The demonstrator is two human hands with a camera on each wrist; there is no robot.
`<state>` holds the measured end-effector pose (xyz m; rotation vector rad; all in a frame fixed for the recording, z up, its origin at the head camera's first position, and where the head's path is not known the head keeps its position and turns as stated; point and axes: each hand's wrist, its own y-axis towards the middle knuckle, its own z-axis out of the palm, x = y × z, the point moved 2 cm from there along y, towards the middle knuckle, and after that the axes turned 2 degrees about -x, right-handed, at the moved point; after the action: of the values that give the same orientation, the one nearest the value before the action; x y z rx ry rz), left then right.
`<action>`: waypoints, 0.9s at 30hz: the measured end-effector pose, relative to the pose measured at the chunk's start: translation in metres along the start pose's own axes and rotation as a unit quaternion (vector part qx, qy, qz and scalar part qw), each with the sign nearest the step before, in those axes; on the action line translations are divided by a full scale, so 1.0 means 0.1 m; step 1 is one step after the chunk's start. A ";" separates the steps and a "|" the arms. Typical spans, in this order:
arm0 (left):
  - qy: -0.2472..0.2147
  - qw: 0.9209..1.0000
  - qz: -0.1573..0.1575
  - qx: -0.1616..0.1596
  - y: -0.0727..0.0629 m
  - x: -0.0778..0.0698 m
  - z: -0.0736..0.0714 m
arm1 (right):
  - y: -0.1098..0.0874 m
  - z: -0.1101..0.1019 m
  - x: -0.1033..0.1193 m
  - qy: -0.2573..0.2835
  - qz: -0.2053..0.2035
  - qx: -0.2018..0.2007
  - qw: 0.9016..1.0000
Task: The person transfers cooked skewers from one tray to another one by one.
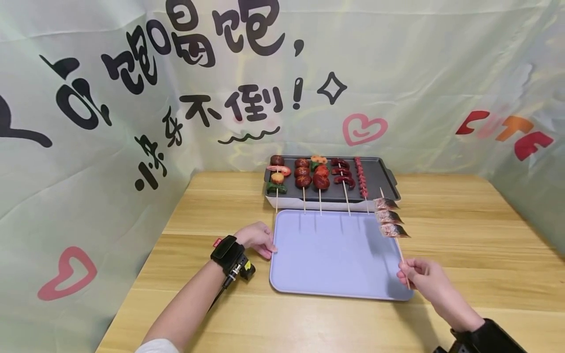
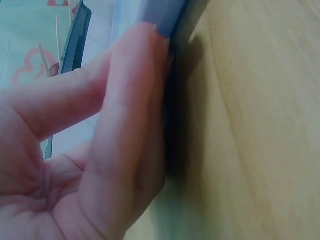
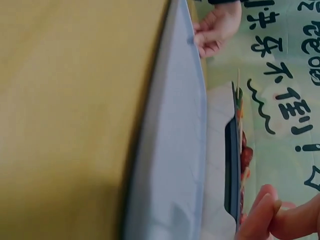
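Note:
My left hand (image 1: 258, 239) pinches the left edge of a pale lilac tray (image 1: 322, 260) that lies on the table. Thumb and fingertips meet at its rim in the left wrist view, where the hand (image 2: 125, 125) fills much of the frame. Over the tray's right side, my right hand (image 1: 423, 279) pinches the lower stick of a fish skewer (image 1: 388, 216). Three dark-skinned fish pieces sit along its upper part, held above the tray and casting a shadow. In the right wrist view only the fingertips of that hand (image 3: 287, 217) show; the fish is out of frame.
Directly behind the tray stands a dark grill pan (image 1: 375, 171) on a white base. Several skewers lie across it, among them mushroom skewers (image 1: 302, 172) and a thin red one (image 1: 360, 176), their sticks jutting toward me. A printed cloth (image 1: 419, 73) encloses the wooden table (image 1: 463, 230).

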<state>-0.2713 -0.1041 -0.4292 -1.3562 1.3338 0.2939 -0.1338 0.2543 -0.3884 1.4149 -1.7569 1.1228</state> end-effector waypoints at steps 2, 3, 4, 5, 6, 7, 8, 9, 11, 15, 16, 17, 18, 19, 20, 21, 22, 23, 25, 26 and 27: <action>0.001 1.000 0.001 0.000 0.00 0.00 0.00 | -0.04 0.04 -0.03 0.000 0.002 -0.005 1.000; 0.000 1.000 0.001 0.001 0.00 0.00 0.00 | -0.06 0.06 -0.04 0.002 0.004 -0.008 1.000; -0.001 1.000 0.001 0.001 0.00 0.01 0.00 | -0.07 0.08 -0.05 0.005 0.004 -0.011 1.000; -0.001 1.000 0.001 0.002 0.00 0.01 0.00 | -0.09 0.10 -0.06 0.008 0.005 -0.014 1.000; -0.002 1.000 0.001 0.003 0.00 0.01 0.00 | -0.11 0.11 -0.07 0.012 0.008 -0.015 1.000; -0.001 1.000 0.002 0.003 0.00 0.00 0.00 | -0.12 0.13 -0.09 0.014 0.009 -0.017 1.000; -0.001 1.000 0.001 0.004 0.01 0.01 0.00 | -0.13 0.14 -0.10 0.015 0.011 -0.020 1.000; -0.001 1.000 0.001 0.005 0.01 0.01 0.00 | -0.14 0.15 -0.11 0.016 0.012 -0.019 1.000; -0.002 1.000 0.000 0.005 0.01 0.00 0.00 | -0.16 0.18 -0.13 0.017 0.014 -0.022 1.000; 0.000 1.000 0.000 0.005 0.01 0.00 0.00 | -0.18 0.22 -0.18 0.015 0.013 -0.028 0.999; 0.000 1.000 0.000 0.005 0.01 0.00 0.00 | -0.19 0.23 -0.20 0.014 0.014 -0.030 0.999; 0.000 1.000 0.000 0.006 0.01 0.01 0.00 | -0.19 0.23 -0.21 0.014 0.018 -0.032 0.999; 0.000 1.000 0.001 0.007 0.01 0.01 0.00 | -0.20 0.24 -0.22 0.012 0.019 -0.031 0.999; -0.002 1.000 0.001 0.008 0.01 0.01 0.00 | -0.20 0.25 -0.24 0.010 0.023 -0.031 0.999; -0.002 1.000 0.002 0.008 0.01 0.01 0.00 | -0.21 0.26 -0.25 0.011 0.026 -0.029 0.999; -0.003 1.000 0.002 0.008 0.01 0.01 0.00 | -0.22 0.27 -0.26 0.013 0.031 -0.028 0.999; -0.003 1.000 0.002 0.009 0.01 0.01 0.00 | -0.22 0.28 -0.27 0.015 0.035 -0.026 0.999; -0.003 1.000 0.002 0.009 0.01 0.01 0.00 | -0.22 0.29 -0.28 0.017 0.039 -0.025 0.999; 0.000 1.000 0.003 0.007 0.00 0.01 0.00 | -0.23 0.30 -0.30 0.020 0.043 -0.021 0.999; 0.001 1.000 0.002 0.006 0.00 0.00 0.00 | -0.22 0.30 -0.30 0.021 0.043 -0.020 0.999; 0.000 1.000 0.002 0.006 0.00 0.00 0.00 | -0.22 0.30 -0.31 0.022 0.044 -0.019 0.999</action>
<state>-0.2710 -0.1040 -0.4293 -1.3439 1.3363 0.2873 -0.1033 0.2396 -0.4233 1.2924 -1.8141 1.1518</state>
